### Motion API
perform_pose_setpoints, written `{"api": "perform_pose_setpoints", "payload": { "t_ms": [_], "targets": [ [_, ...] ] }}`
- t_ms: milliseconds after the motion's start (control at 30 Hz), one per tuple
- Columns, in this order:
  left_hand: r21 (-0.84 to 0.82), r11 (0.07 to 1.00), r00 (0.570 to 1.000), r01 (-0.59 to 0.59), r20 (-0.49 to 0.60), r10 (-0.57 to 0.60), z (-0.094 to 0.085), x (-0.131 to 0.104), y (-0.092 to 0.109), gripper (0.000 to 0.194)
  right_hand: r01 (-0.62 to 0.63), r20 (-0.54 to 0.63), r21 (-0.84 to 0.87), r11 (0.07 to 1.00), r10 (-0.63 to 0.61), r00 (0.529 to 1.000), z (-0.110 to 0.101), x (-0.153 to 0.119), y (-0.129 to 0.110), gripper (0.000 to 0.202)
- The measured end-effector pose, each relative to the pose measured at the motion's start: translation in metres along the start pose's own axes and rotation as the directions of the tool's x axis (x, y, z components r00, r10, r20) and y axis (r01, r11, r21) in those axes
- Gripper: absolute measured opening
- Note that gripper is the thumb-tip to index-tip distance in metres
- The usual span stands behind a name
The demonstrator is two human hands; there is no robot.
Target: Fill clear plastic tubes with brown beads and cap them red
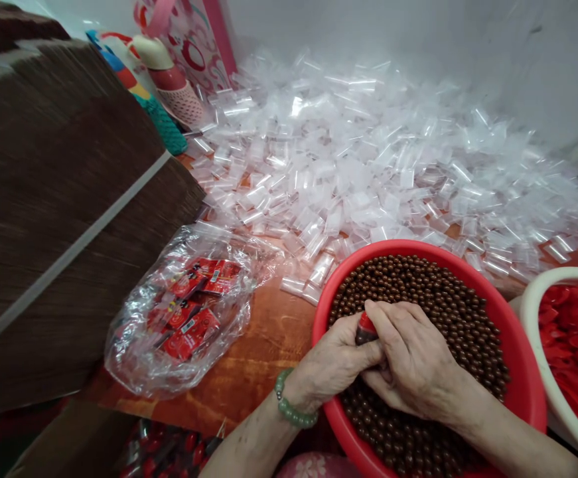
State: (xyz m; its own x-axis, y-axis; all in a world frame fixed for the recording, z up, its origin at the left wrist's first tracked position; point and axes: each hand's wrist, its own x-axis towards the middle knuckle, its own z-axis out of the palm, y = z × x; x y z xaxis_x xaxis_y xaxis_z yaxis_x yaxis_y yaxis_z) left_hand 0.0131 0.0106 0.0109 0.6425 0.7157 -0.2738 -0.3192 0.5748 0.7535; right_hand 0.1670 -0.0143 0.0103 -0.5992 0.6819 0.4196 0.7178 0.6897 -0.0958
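Expect moderate, cool indoor light; the lamp itself is out of frame, but you can read small highlights on the upper sides of the brown balls (472,318), consistent with light from above. Note strong glare on the clear tubes (328,153), whose outlines merge toward the pale wall (368,33), and crinkled reflections on the plastic bag (134,348). Your orange counter (269,325) shows only a soft sheen. Treat the stack (60,219) at left as underexposed and streaked by blur; the lower-left corner is deeply shadowed. Allow for wide-angle stretching and softness toward the edges; central detail is clearer.
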Motion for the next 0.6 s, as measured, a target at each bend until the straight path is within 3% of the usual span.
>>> {"api": "perform_pose_setpoints", "payload": {
  "t_ms": [367, 500, 600],
  "targets": [
    [-0.006, 0.999, 0.997, 0.042, 0.062, -0.042, -0.004, -0.0012, -0.0047, 0.038, 0.072, -0.082, 0.024, 0.997, -0.07, 0.994, 0.0007, 0.0004, 0.0048, 0.074],
    [-0.14, 0.988, 0.997, 0.063, 0.063, -0.054, -0.0074, -0.002, -0.004, 0.04, 0.044, -0.063, 0.049, 0.998, -0.041, 0.997, -0.0003, 0.0032, 0.0066, 0.067],
    [-0.261, 0.964, 0.999, 0.05, 0.01, -0.049, -0.0056, -0.0014, -0.0009, 0.053, -0.008, -0.031, 0.111, 0.994, 0.011, 0.999, -0.0003, 0.0041, 0.0073, 0.067]
  ]
}}
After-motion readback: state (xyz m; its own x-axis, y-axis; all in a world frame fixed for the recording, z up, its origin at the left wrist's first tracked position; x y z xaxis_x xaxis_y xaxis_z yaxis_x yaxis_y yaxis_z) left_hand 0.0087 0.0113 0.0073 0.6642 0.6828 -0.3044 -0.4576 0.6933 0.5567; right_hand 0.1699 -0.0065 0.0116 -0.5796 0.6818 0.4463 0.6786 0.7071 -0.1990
